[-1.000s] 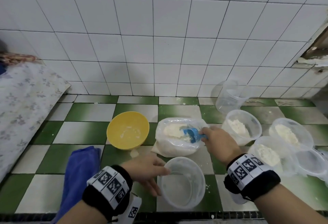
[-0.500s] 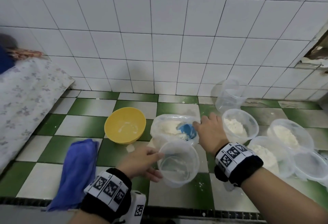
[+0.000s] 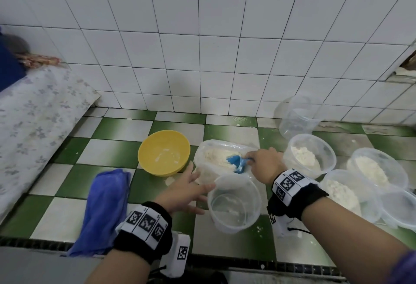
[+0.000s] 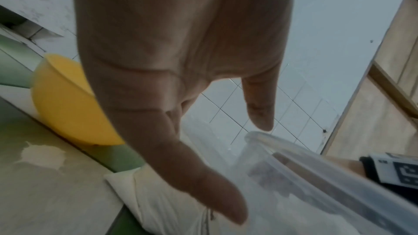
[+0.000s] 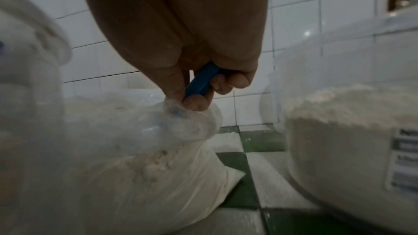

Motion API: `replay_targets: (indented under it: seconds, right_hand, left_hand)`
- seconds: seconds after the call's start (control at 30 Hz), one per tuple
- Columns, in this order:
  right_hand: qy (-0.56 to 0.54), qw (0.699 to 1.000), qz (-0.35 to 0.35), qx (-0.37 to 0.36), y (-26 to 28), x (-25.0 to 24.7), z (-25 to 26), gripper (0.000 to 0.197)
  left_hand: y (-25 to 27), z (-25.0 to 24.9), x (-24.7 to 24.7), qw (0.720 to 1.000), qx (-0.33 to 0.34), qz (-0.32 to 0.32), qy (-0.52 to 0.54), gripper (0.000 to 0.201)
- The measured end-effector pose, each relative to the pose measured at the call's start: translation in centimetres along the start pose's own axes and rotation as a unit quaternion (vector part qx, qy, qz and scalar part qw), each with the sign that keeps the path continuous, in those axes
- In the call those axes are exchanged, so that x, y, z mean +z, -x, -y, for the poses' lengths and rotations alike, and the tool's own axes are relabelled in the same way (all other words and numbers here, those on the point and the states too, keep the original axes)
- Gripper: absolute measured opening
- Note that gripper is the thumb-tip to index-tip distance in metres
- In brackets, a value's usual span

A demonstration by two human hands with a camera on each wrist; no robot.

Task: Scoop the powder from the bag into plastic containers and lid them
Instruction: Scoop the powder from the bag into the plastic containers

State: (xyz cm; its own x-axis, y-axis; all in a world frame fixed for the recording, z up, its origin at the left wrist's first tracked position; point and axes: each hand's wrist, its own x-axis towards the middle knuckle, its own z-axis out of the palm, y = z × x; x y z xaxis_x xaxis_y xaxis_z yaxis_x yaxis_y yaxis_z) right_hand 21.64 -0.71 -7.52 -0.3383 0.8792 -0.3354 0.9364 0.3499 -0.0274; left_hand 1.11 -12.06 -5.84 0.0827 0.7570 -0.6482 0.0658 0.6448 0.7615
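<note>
two hands at work on the tiled floor in the head view: left hand (image 3: 188,190) fingers spread, touching the empty container (image 3: 234,202); right hand (image 3: 264,163) gripping the blue scoop (image 3: 236,163) inside the powder bag (image 3: 208,166). left wrist view: fingers straight beside container rim. right wrist view: fingers pinching the scoop handle.

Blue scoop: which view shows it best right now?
The head view: the whole scoop shows, its bowl in the bag's powder and its handle in the right hand. The right wrist view shows only the handle between curled fingers. The left wrist view doesn't show it.
</note>
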Motion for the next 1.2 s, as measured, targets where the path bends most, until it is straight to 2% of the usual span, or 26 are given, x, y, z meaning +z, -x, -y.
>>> replay_targets:
  seconds: [0.23,0.33,0.4,0.47,0.53,0.8,0.97,1.2]
  right_hand:
    - [-0.136,0.991,-0.013,0.011,-0.1,1.2,-0.9,0.028]
    - [-0.182,0.983,-0.022,0.005,0.1,1.5,-0.6,0.026]
    - [-0.230,0.973,-0.019,0.008,0.1,1.7,-0.6,0.026]
    - [-0.289,0.957,-0.019,0.015,0.0,1.9,-0.8,0.025]
    - [-0.322,0.946,-0.022,0.020,0.0,1.8,-1.2,0.024]
    - [-0.283,0.956,-0.057,0.044,0.5,1.2,-2.5,0.022]
    - [-0.292,0.953,-0.065,0.042,1.4,0.2,-2.9,0.023]
    - [-0.324,0.943,-0.064,0.038,2.6,-0.8,-3.7,0.025]
  left_hand:
    - [-1.6,-0.3,-0.4,0.998,0.002,0.029,0.049,0.097]
    - [-2.0,-0.1,-0.4,0.998,0.004,0.021,0.052,0.090]
    - [-2.4,-0.1,-0.3,0.999,0.016,-0.023,0.041,0.078]
    - [-2.9,-0.2,-0.4,0.994,0.030,-0.098,0.039,0.059]
    - [-3.5,-0.3,-0.4,0.986,0.034,-0.151,0.064,0.049]
    - [-5.6,-0.7,-0.1,0.962,0.023,-0.191,0.194,0.024]
    - [-5.7,-0.5,-0.1,0.960,0.037,-0.184,0.207,0.023]
    - [-5.6,-0.6,-0.1,0.959,0.049,-0.187,0.206,0.010]
